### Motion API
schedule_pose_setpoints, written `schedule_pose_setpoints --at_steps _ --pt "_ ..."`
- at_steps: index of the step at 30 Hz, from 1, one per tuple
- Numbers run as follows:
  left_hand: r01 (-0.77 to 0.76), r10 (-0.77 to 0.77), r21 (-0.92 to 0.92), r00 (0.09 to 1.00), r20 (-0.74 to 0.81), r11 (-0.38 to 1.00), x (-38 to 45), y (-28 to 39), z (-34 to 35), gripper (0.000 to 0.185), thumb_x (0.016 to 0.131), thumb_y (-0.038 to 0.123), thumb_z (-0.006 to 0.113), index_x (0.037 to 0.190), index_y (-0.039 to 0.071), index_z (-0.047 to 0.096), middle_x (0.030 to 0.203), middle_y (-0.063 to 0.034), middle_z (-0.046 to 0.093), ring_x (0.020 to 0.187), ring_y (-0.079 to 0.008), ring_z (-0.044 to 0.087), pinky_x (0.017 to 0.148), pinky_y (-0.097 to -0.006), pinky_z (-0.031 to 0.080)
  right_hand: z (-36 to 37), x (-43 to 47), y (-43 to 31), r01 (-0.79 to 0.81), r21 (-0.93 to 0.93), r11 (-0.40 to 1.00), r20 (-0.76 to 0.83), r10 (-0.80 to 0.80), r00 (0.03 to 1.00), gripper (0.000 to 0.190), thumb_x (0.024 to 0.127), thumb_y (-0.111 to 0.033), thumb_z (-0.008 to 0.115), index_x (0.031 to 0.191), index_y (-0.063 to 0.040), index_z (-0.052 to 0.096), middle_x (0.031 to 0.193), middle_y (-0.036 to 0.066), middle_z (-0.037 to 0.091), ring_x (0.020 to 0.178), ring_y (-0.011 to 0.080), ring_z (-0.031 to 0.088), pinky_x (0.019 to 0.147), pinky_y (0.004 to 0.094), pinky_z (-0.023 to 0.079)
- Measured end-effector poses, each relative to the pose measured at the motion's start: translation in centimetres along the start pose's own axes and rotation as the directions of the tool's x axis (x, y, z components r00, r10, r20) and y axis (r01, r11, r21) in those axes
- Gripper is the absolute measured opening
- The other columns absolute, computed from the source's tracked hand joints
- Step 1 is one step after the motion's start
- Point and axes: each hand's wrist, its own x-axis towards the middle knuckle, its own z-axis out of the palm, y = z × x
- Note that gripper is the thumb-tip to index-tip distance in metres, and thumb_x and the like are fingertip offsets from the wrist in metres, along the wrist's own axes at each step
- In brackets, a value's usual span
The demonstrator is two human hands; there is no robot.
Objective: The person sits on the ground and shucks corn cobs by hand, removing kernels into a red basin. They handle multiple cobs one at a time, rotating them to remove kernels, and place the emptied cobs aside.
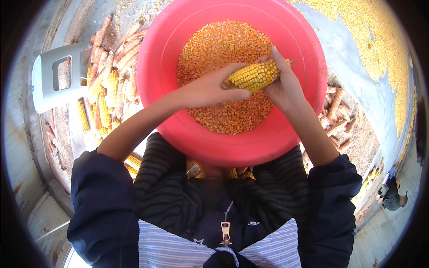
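Observation:
Above a red plastic basin (231, 150), both my hands have hold of one yellow ear of corn (254, 76). My left hand (214, 85) grips the end at the left, its thumb and fingers on either side of the ear. Around the other end lies my right hand (283, 82), its thumb along the top and its other fingers partly hidden behind the cob. The kernels on the ear look mostly in place. Loose orange corn kernels (224, 43) cover the basin's floor below. The basin sits in front of my knees.
Bare corncobs (125, 50) and yellow ears (104, 107) lie heaped on the left, beside a grey plastic frame-like object (62, 73). More cobs (335, 104) lie right of the basin. Kernels (372, 37) are spread at the upper right. Another person (393, 197) is at the far right.

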Motion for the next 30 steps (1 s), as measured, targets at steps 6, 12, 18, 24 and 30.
schedule_pose_setpoints --at_steps 6,12,18,24,30 --pt "-0.108 0.108 0.173 0.994 0.006 0.979 0.8 0.2 0.3 0.069 0.083 0.028 0.062 0.138 0.01 0.026 0.109 -0.013 0.056 0.084 -0.0161 0.06 0.07 -0.0278 0.049 -0.4 -0.2 0.1 -0.018 -0.043 0.999 -0.038 0.016 0.999 0.021 0.089 -0.028 0.055 0.094 -0.008 0.052 0.082 0.005 0.056 0.082 0.0176 0.057 0.076 0.039 0.05" --pt "0.059 -0.071 0.079 0.986 0.151 0.995 -0.7 -0.1 -0.7 0.068 0.087 0.034 0.054 0.142 0.016 0.017 0.103 -0.0101 0.056 0.064 -0.0091 0.053 0.05 -0.0207 0.045 -0.5 -1.3 0.5 -0.03 -0.022 0.999 0.013 0.03 0.999 0.021 0.089 -0.029 0.055 0.092 -0.009 0.052 0.083 0.003 0.057 0.08 0.0166 0.058 0.075 0.0399 0.05" --pt "0.0 0.005 -0.023 0.981 0.194 1.0 -0.9 -0.9 -0.6 0.069 0.088 0.038 0.051 0.143 0.017 0.015 0.111 -0.0087 0.052 0.074 -0.0108 0.053 0.053 -0.0216 0.046 -0.8 -1.4 0.5 -0.054 0.0 0.999 0.064 0.054 0.996 0.019 0.089 -0.028 0.055 0.092 -0.01 0.051 0.081 0.002 0.057 0.078 0.0156 0.058 0.073 0.0373 0.051" --pt "-0.04 0.062 -0.132 0.984 0.166 0.99 -1.5 -1.6 -0.1 0.066 0.088 0.04 0.051 0.142 0.016 0.021 0.124 -0.0085 0.046 0.101 -0.0166 0.051 0.067 -0.0277 0.049 -1.3 -1.3 1.0 -0.071 0.059 0.996 -0.004 0.072 0.997 0.019 0.089 -0.027 0.055 0.091 -0.008 0.051 0.08 0.003 0.056 0.077 0.0154 0.057 0.073 0.0359 0.051" --pt "0.058 -0.055 0.098 0.998 -0.034 0.993 -1.0 -0.1 1.5 0.067 0.084 0.034 0.059 0.138 0.009 0.028 0.119 -0.0119 0.051 0.098 -0.0168 0.056 0.074 -0.0285 0.048 -1.5 -1.0 1.6 -0.008 0.004 1.0 -0.034 0.008 0.999 0.021 0.09 -0.028 0.053 0.09 -0.008 0.051 0.08 0.004 0.055 0.077 0.0181 0.056 0.076 0.0406 0.049"
